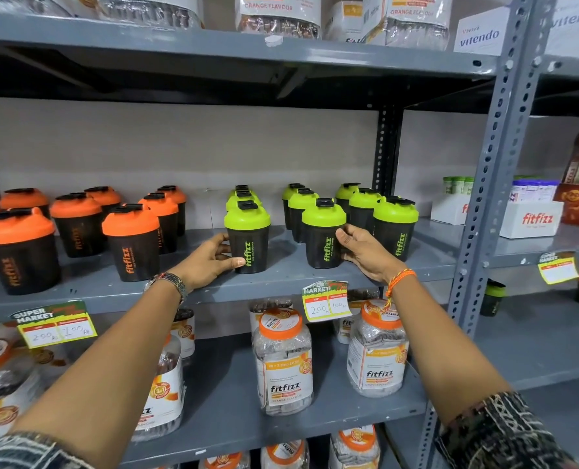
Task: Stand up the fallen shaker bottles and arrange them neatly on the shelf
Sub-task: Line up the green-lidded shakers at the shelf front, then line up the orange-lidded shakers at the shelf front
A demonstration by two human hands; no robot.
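Black shaker bottles stand upright on the grey middle shelf [281,279]. Several have orange lids [130,242] at the left; several have green lids at the right, in rows running back. My left hand [210,262] grips the front green-lidded bottle [249,236] of the left green row from its left side. My right hand [362,250] grips another green-lidded bottle [323,233] from its right side. A further green-lidded bottle [396,228] stands just right of my right hand. No bottle lies on its side in view.
Clear jars with orange lids [283,360] fill the shelf below. Price tags [327,301] hang on the shelf edge. A perforated grey upright [484,184] bounds the bay at the right; beyond it sit white boxes [531,220]. Packaged goods load the top shelf.
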